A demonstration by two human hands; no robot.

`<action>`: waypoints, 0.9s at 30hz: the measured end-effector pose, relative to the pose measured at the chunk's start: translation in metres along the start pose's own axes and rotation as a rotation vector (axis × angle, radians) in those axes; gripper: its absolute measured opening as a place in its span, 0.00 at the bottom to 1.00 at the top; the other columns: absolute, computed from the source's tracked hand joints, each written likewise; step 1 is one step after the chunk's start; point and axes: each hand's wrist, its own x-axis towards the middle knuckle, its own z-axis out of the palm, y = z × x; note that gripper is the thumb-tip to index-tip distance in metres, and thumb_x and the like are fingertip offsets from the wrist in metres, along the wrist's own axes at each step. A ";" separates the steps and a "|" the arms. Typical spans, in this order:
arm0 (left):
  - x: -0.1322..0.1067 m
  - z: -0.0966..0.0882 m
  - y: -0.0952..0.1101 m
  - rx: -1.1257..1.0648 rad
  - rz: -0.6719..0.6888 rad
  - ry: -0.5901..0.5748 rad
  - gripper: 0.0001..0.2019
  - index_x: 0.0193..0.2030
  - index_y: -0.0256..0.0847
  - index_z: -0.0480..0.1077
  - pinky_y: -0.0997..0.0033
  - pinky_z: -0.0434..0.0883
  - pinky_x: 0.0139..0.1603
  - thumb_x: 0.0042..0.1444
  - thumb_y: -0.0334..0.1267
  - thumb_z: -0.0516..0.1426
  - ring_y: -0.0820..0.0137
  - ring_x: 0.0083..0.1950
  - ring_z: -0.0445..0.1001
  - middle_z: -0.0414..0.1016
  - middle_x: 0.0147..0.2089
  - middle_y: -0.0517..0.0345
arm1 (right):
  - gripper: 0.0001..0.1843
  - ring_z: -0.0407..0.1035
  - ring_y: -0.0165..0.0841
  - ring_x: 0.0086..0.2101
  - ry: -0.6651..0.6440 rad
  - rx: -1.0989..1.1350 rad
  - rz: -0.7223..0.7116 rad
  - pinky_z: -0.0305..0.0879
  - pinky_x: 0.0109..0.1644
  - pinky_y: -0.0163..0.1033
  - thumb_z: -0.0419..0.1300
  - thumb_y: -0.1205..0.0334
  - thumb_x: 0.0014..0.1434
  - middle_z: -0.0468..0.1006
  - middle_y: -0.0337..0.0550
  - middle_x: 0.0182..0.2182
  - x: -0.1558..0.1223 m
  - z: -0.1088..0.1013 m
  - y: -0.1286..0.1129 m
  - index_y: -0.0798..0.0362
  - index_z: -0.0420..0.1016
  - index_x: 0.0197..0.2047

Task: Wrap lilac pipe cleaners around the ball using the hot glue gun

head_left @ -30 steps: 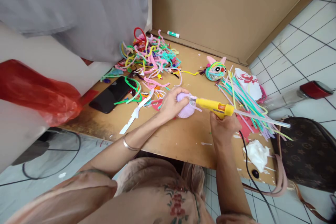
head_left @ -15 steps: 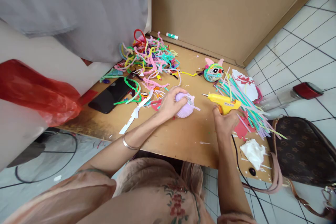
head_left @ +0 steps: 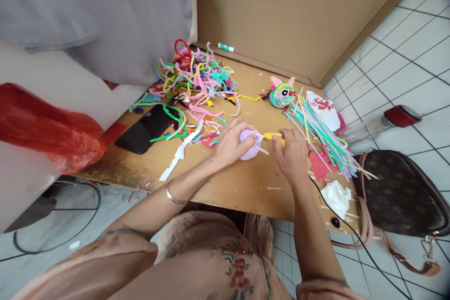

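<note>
My left hand is closed around a ball wrapped in lilac pipe cleaner, with a loose end sticking out at its right. In my right hand is a yellow hot glue gun, its nozzle pointing left at the ball's upper right side. Most of the gun's body is hidden behind the fingers. Whether the nozzle touches the ball I cannot tell. Farther back sits a finished-looking ball figure with pink ears, googly eyes and a red nose.
A heap of coloured pipe cleaners and a black phone lie left. Straight pipe cleaners, a crumpled tissue and a brown handbag are at right. The glue gun's black cord runs off the table's front edge.
My right hand has brought the glue gun leftward to the lilac ball and turned it. My left hand still holds the ball, shifted slightly right. The view has shifted a little.
</note>
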 end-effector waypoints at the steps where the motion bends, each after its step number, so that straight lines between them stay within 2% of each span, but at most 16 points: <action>1: -0.001 0.000 0.001 0.014 0.004 -0.006 0.09 0.44 0.41 0.73 0.58 0.71 0.57 0.58 0.37 0.57 0.62 0.53 0.75 0.77 0.48 0.52 | 0.19 0.71 0.40 0.40 -0.036 0.090 -0.096 0.61 0.44 0.41 0.49 0.57 0.66 0.78 0.54 0.41 0.001 -0.007 -0.007 0.58 0.73 0.50; 3: -0.002 0.001 0.003 0.043 0.009 -0.017 0.09 0.45 0.42 0.73 0.58 0.71 0.58 0.58 0.37 0.57 0.61 0.54 0.74 0.77 0.48 0.52 | 0.16 0.71 0.38 0.38 -0.104 0.129 -0.195 0.60 0.41 0.39 0.50 0.59 0.65 0.79 0.51 0.38 0.003 -0.018 -0.021 0.57 0.74 0.48; 7: -0.004 0.002 0.006 0.084 0.002 -0.043 0.09 0.46 0.43 0.73 0.57 0.70 0.58 0.58 0.38 0.57 0.61 0.55 0.74 0.76 0.51 0.53 | 0.11 0.71 0.36 0.31 -0.233 -0.029 -0.226 0.52 0.33 0.37 0.51 0.65 0.63 0.80 0.48 0.32 0.009 -0.025 -0.035 0.55 0.75 0.36; 12: -0.006 0.004 0.008 0.119 0.009 -0.059 0.10 0.45 0.43 0.74 0.57 0.69 0.57 0.57 0.38 0.58 0.61 0.55 0.74 0.76 0.52 0.52 | 0.08 0.66 0.33 0.24 -0.256 -0.036 -0.214 0.45 0.30 0.37 0.53 0.66 0.58 0.77 0.44 0.24 0.012 -0.018 -0.031 0.54 0.74 0.35; 19: -0.003 0.003 0.005 0.060 0.001 -0.054 0.08 0.43 0.44 0.74 0.57 0.70 0.59 0.56 0.37 0.59 0.61 0.54 0.74 0.76 0.50 0.54 | 0.09 0.59 0.28 0.22 -0.111 0.343 -0.085 0.51 0.30 0.34 0.52 0.61 0.55 0.67 0.36 0.19 0.005 0.000 -0.025 0.51 0.66 0.25; 23: -0.004 0.002 0.004 0.033 0.002 -0.038 0.08 0.43 0.43 0.74 0.57 0.70 0.59 0.56 0.36 0.60 0.62 0.54 0.74 0.76 0.50 0.53 | 0.08 0.59 0.28 0.22 -0.015 0.469 0.003 0.53 0.31 0.35 0.51 0.60 0.54 0.65 0.34 0.20 -0.003 0.010 -0.026 0.51 0.64 0.25; 27: -0.004 0.001 0.002 -0.005 0.000 -0.009 0.08 0.43 0.43 0.74 0.59 0.71 0.58 0.56 0.36 0.60 0.63 0.55 0.74 0.77 0.49 0.54 | 0.08 0.59 0.28 0.23 0.059 0.574 0.152 0.56 0.30 0.35 0.52 0.58 0.54 0.66 0.33 0.20 -0.007 0.019 -0.031 0.50 0.67 0.27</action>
